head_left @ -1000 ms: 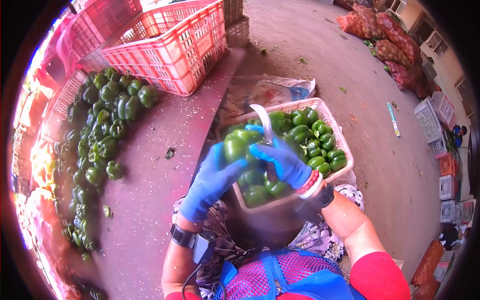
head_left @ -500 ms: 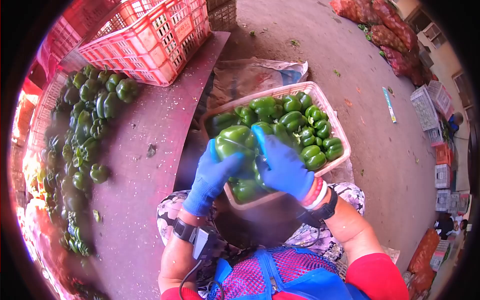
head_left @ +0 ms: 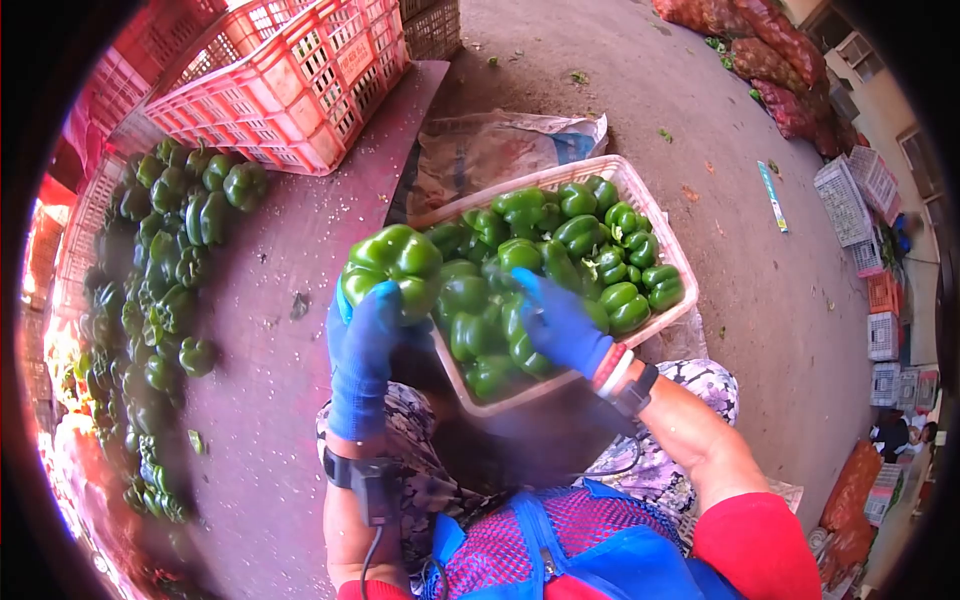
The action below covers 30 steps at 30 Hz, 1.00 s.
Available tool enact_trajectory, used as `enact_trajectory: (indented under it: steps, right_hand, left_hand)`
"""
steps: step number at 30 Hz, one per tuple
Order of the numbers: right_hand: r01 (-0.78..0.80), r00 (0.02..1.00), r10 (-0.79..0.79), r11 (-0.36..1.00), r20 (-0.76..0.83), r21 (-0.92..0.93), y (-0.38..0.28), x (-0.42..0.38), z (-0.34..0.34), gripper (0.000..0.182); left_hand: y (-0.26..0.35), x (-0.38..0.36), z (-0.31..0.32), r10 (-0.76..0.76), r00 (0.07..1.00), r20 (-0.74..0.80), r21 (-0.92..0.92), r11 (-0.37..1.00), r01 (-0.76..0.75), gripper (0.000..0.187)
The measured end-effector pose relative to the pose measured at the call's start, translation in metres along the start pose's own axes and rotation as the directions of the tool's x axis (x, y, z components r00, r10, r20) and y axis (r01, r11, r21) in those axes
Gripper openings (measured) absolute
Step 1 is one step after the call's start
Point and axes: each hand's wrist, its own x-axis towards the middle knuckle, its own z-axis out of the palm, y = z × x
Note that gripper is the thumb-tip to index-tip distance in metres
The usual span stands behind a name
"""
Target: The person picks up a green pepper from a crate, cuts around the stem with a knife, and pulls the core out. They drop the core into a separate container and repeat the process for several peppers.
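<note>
A large green pepper (head_left: 392, 268) is gripped in the left hand (head_left: 362, 352), gloved in blue, and is held up just left of centre in the frame, beside the left rim of a pale basket (head_left: 668, 250). The basket is filled with more green peppers (head_left: 560, 240) and sits in the middle of the frame. The right hand (head_left: 556, 322), also gloved in blue, is lowered onto the peppers inside the basket; whether it is closed on anything cannot be told, as it is blurred. A heap of green peppers (head_left: 165, 270) is spread along the left edge on a reddish surface (head_left: 290, 400). A red crate (head_left: 290, 85) is seen at the upper left.
</note>
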Motion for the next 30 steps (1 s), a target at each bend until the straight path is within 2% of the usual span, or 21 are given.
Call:
enact_trajectory:
  steps: [2, 4, 5, 6, 7, 8, 10, 12, 14, 16, 18, 19, 21, 24, 25, 26, 27, 28, 29, 30]
  right_hand:
    - [-0.020, 0.999, 0.004, 0.944, 0.049, 0.330, -0.017, 0.004, -0.018, 0.077]
    - [-0.041, 0.994, -0.033, 0.762, 0.102, 0.646, -0.051, 0.010, -0.039, 0.088]
    - [0.067, 0.982, -0.168, 0.724, 0.082, 0.687, -0.064, 0.018, -0.044, 0.091]
    - [0.172, 0.953, -0.298, 0.670, 0.049, 0.723, -0.067, 0.022, -0.049, 0.095]
    - [0.096, 0.947, -0.271, 0.747, 0.170, 0.657, -0.061, 0.018, -0.054, 0.094]
    - [0.042, 0.951, -0.237, 0.735, 0.198, 0.677, -0.060, 0.017, -0.058, 0.090]
    - [-0.063, 0.949, -0.180, 0.699, 0.260, 0.712, -0.061, 0.019, -0.064, 0.082]
    - [-0.093, 0.960, -0.142, 0.655, 0.243, 0.750, -0.060, 0.019, -0.062, 0.064]
    - [-0.314, 0.917, -0.084, 0.453, 0.390, 0.835, -0.061, 0.016, -0.064, 0.058]
    - [-0.359, 0.921, -0.092, 0.172, 0.378, 0.917, -0.051, 0.009, -0.053, 0.054]
    - [-0.407, 0.911, -0.136, -0.125, 0.390, 0.905, -0.049, 0.003, -0.054, 0.045]
    - [-0.386, 0.922, -0.112, -0.171, 0.372, 0.907, -0.047, 0.001, -0.051, 0.046]
    - [-0.354, 0.934, -0.008, -0.157, 0.358, 0.922, -0.046, -0.003, -0.048, 0.048]
    - [-0.251, 0.963, -0.044, -0.488, 0.264, 0.836, -0.040, 0.002, -0.036, 0.045]
    - [-0.223, 0.974, -0.082, -0.493, 0.210, 0.841, -0.033, 0.004, -0.035, 0.048]
    - [-0.195, 0.981, -0.119, -0.499, 0.156, 0.845, -0.027, 0.006, -0.038, 0.052]
    - [-0.168, 0.986, -0.078, -0.342, 0.150, 0.925, -0.029, 0.007, -0.055, 0.054]
    - [-0.111, 0.992, 0.049, -0.165, 0.120, 0.980, -0.028, 0.006, -0.075, 0.053]
    - [-0.137, 0.973, 0.204, 0.124, 0.110, 0.983, -0.024, 0.006, -0.097, 0.049]
    - [-0.206, 0.935, 0.349, 0.394, 0.061, 0.896, -0.017, 0.003, -0.117, 0.045]
  left_hand:
    - [0.008, -0.004, 0.003, 0.002, 1.000, 0.031, 0.152, 0.988, -0.006, 0.045]
    - [-0.003, -0.007, 0.010, -0.135, 0.976, 0.173, 0.273, 0.958, 0.084, 0.044]
    - [-0.009, -0.010, 0.020, -0.143, 0.967, 0.212, 0.296, 0.952, 0.076, 0.044]
    - [-0.010, -0.011, 0.029, -0.170, 0.944, 0.282, 0.413, 0.910, 0.040, 0.047]
    - [-0.012, -0.014, 0.039, -0.199, 0.948, 0.250, 0.399, 0.913, 0.086, 0.051]
    - [-0.013, -0.016, 0.045, -0.226, 0.950, 0.216, 0.385, 0.914, 0.130, 0.054]
    - [-0.023, -0.012, 0.040, -0.242, 0.937, 0.254, 0.262, 0.949, 0.174, 0.056]
    - [-0.027, -0.010, 0.036, -0.256, 0.923, 0.288, 0.131, 0.965, 0.227, 0.058]
    - [-0.026, -0.006, 0.036, -0.273, 0.903, 0.331, 0.001, 0.957, 0.289, 0.058]
    - [-0.020, -0.001, 0.030, -0.277, 0.876, 0.394, -0.019, 0.951, 0.309, 0.060]
    - [-0.010, 0.001, 0.031, -0.239, 0.835, 0.496, -0.094, 0.941, 0.325, 0.060]
    - [-0.012, 0.003, 0.031, -0.208, 0.840, 0.501, -0.138, 0.939, 0.315, 0.060]
    - [-0.023, 0.006, 0.033, -0.143, 0.847, 0.513, -0.227, 0.928, 0.294, 0.061]
    - [-0.038, 0.004, 0.039, -0.088, 0.885, 0.458, -0.484, 0.810, 0.331, 0.058]
    - [-0.050, 0.007, 0.030, -0.101, 0.940, 0.326, -0.398, 0.887, 0.233, 0.051]
    - [-0.059, 0.014, 0.022, -0.009, 0.973, 0.229, -0.228, 0.972, 0.063, 0.054]
    - [-0.064, 0.021, 0.018, 0.083, 0.988, 0.127, -0.018, 0.997, -0.081, 0.059]
    - [-0.058, 0.025, 0.016, 0.112, 0.988, 0.103, -0.153, 0.984, -0.096, 0.050]
    - [-0.053, 0.029, 0.014, 0.142, 0.987, 0.079, -0.284, 0.952, -0.114, 0.041]
    - [-0.049, 0.028, 0.011, 0.207, 0.978, 0.040, -0.350, 0.919, -0.180, 0.030]
